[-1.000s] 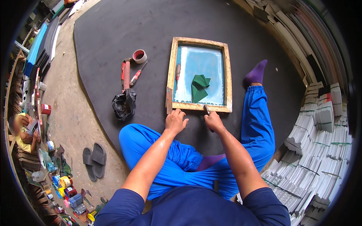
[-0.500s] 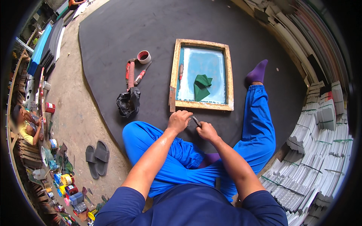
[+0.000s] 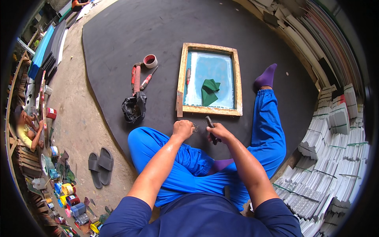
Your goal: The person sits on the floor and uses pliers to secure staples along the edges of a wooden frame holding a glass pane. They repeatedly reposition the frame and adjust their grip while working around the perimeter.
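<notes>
My left hand [image 3: 183,130] is closed around a bunch of thin wiry metal pieces [image 3: 195,127], too small to name. Just to its right, my right hand [image 3: 220,132] grips a dark hand tool [image 3: 209,121] that looks like pliers, one end pointing up and the other showing below the fingers. A gap separates the tool from my left hand. Beyond both hands lies a wooden-framed printing screen [image 3: 239,91] with a blue mesh. On its mesh rest a folded green cloth [image 3: 209,94] and a red-handled tool [image 3: 188,76]. A flat brown strip [image 3: 179,104] lies along its left corner.
On the black mat [image 3: 158,23] sit a tape roll [image 3: 154,63], a red screwdriver-like tool [image 3: 146,82], a red-handled hammer [image 3: 137,79] and a black plastic bag [image 3: 133,112]. Slippers [image 3: 106,166], paint cans [image 3: 68,189] and another person [image 3: 27,134] are left; stacked white bundles [image 3: 316,170] right.
My right hand has drawn right, away from my left hand, and the dark tool has turned more upright. My left hand has shifted slightly left and down, exposing the metal pieces.
</notes>
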`<action>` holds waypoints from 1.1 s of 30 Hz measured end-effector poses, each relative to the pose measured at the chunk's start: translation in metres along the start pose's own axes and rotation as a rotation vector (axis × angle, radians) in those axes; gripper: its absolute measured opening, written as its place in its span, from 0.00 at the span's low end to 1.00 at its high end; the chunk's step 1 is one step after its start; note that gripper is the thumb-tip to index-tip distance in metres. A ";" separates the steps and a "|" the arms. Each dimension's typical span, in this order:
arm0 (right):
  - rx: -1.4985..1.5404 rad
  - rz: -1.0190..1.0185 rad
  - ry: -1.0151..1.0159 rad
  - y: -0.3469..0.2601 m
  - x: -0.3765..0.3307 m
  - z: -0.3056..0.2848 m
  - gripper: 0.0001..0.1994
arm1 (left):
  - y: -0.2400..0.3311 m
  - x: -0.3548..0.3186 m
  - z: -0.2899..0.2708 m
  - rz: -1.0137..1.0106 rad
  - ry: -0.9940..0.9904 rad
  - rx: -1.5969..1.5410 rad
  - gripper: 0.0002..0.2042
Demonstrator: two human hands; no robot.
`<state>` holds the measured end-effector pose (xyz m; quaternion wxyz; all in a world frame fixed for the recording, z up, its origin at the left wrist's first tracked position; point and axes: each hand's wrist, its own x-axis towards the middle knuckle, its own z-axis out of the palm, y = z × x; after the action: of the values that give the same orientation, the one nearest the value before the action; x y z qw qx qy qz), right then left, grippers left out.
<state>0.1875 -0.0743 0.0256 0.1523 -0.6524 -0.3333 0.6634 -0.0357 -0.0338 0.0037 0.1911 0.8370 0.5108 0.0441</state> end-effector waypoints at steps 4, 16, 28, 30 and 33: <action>-0.063 0.041 0.132 -0.012 0.011 -0.015 0.17 | -0.002 0.000 0.001 -0.060 -0.088 -0.002 0.11; -0.108 0.137 0.172 -0.027 0.025 -0.017 0.15 | 0.009 -0.002 -0.018 -0.229 -0.215 0.003 0.20; -0.405 0.018 0.439 -0.028 0.016 0.007 0.15 | 0.012 0.007 -0.007 -0.190 -0.149 -0.065 0.19; -0.405 0.019 0.457 -0.020 0.023 0.008 0.16 | 0.012 0.008 -0.006 -0.198 -0.138 -0.079 0.19; -0.566 -0.114 0.631 -0.006 0.022 0.022 0.16 | 0.012 0.008 -0.009 -0.217 -0.122 -0.088 0.19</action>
<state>0.1623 -0.0612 0.0116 0.0982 -0.8201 -0.4747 0.3041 -0.0241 -0.0289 0.0152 0.2621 0.7688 0.5834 -0.0052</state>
